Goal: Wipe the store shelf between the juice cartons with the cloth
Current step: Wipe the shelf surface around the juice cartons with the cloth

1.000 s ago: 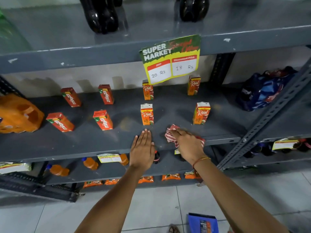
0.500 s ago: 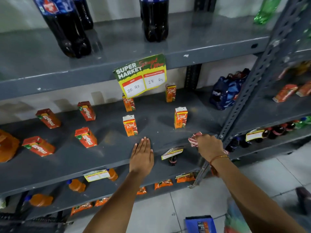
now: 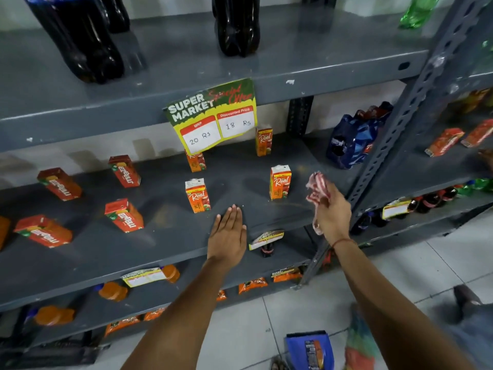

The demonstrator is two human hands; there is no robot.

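Right of centre, the right hand (image 3: 332, 214) is clamped on a red-and-white cloth (image 3: 317, 186), bunched with its long axis near vertical, top end pointing toward the shelf back, beside the right front juice carton (image 3: 279, 182). Lower centre, the left hand (image 3: 229, 233) lies flat, fingers together and extended, on the grey shelf (image 3: 133, 249).

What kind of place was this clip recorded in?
Most likely a small grocery shop: metal shelves hold juice cartons and cola bottles, and a "Super Market" price tag shows 20 Rs discounted to 18 Rs.
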